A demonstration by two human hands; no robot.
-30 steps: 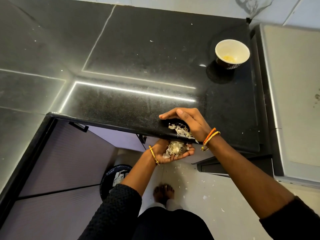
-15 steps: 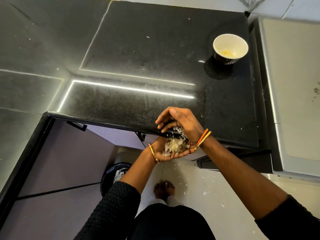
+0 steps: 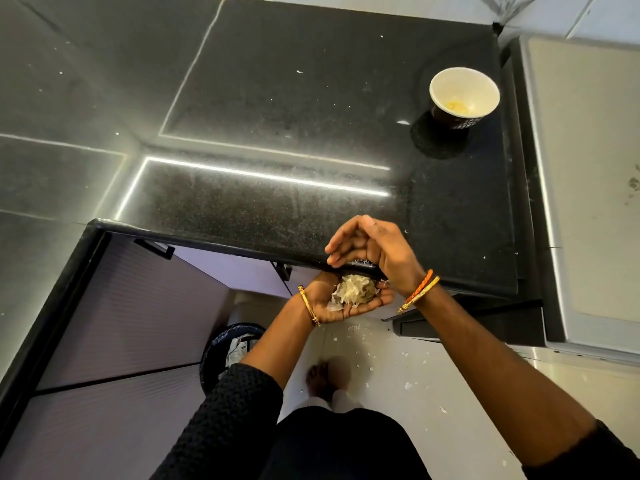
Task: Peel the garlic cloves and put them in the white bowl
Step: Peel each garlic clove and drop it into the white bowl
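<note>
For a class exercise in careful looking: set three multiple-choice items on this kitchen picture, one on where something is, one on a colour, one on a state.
1. Where does the white bowl stand?
A. far right of the black counter
B. on the floor
C. in the left hand

2. What colour is the bowl inside?
A. red
B. white
C. blue

3. How is the left hand?
A. flat on the counter
B. cupped, palm up, holding garlic skins
C. gripping the bowl

Answers: 1 A, it stands on the counter beside the grey appliance. 2 B, the inner wall is white with yellowish bits at the bottom. 3 B, the pile of skins lies in its palm below the counter edge.
</note>
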